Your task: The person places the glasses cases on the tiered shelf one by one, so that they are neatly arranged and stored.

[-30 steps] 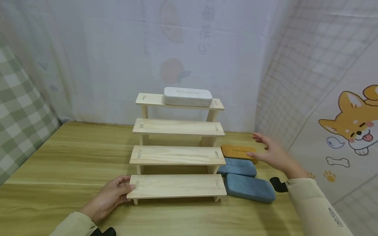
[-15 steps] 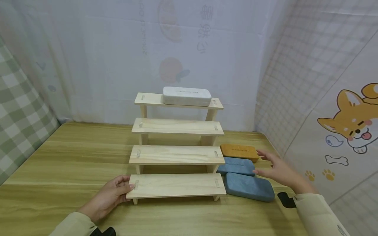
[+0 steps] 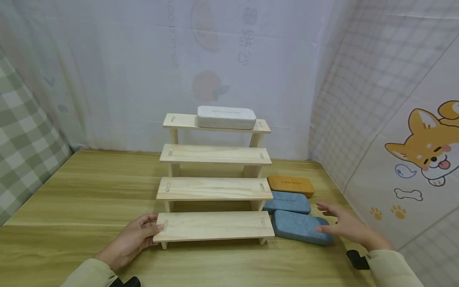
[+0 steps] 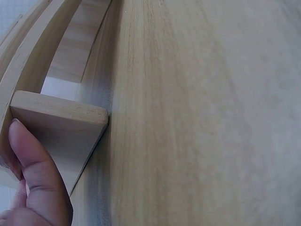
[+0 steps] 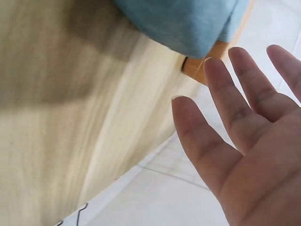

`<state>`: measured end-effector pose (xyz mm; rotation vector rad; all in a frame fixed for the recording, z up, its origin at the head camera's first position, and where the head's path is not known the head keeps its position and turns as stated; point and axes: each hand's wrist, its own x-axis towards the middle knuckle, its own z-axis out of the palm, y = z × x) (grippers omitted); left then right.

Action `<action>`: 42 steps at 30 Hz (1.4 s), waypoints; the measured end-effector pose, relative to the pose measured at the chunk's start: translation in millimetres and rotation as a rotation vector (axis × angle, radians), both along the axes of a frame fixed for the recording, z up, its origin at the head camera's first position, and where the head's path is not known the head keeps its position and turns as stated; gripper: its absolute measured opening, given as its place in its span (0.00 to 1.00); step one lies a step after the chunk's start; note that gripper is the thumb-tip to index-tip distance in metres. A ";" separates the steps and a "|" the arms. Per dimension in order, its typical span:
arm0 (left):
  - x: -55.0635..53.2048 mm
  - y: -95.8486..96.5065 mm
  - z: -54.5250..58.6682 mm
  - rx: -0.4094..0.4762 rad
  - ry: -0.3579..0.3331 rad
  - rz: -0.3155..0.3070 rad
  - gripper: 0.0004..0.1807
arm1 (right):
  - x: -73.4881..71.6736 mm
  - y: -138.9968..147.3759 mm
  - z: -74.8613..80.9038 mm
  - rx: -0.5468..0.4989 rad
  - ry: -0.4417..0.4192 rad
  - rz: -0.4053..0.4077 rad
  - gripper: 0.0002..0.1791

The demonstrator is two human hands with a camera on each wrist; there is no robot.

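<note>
A pale wooden tiered display stand (image 3: pixel 213 226) with several steps stands mid-table. My left hand (image 3: pixel 134 239) grips the left end of its lowest step, thumb on top; in the left wrist view the thumb (image 4: pixel 40 174) lies by the board's edge and leg. On the top step lies a white glasses case (image 3: pixel 226 117). Right of the stand, a front blue glasses case (image 3: pixel 299 227), a second blue case (image 3: pixel 288 202) and an orange case (image 3: pixel 290 185) lie in a row. My right hand (image 3: pixel 346 227), fingers spread and holding nothing, hovers at the front blue case's right end, thumb overlapping it.
The wood-grain table (image 3: pixel 89 191) meets a white printed curtain (image 3: pixel 136 79) behind. A wall covering with a cartoon dog (image 3: pixel 430 139) borders the right side, close to my right hand. Green checked cloth (image 3: pixel 21 135) hangs at the left.
My right hand has moved from over the orange case toward me, past the second blue case, to the front blue case. The left hand keeps its grip on the stand.
</note>
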<state>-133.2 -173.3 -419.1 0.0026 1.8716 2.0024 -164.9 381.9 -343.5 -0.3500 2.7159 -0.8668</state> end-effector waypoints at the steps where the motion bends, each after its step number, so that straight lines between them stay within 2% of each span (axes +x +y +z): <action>1: 0.0 0.2 0.3 0.001 0.000 0.000 0.35 | 0.9 1.5 -1.4 -0.010 -0.016 0.009 0.45; 13: 0.6 0.7 0.6 -0.003 0.008 0.000 0.35 | 5.2 17.4 -20.6 -0.054 -0.096 0.003 0.49; 23: 0.0 0.7 0.0 0.005 0.012 0.002 0.34 | 6.7 23.4 -29.1 -0.074 -0.161 -0.026 0.51; 35: 0.2 0.5 -1.2 -0.001 0.005 0.001 0.33 | 6.8 24.0 -35.0 -0.041 -0.119 -0.019 0.51; 42: 0.1 0.8 -2.0 -0.005 0.007 0.011 0.34 | 6.4 23.1 -36.9 -0.061 -0.115 -0.055 0.49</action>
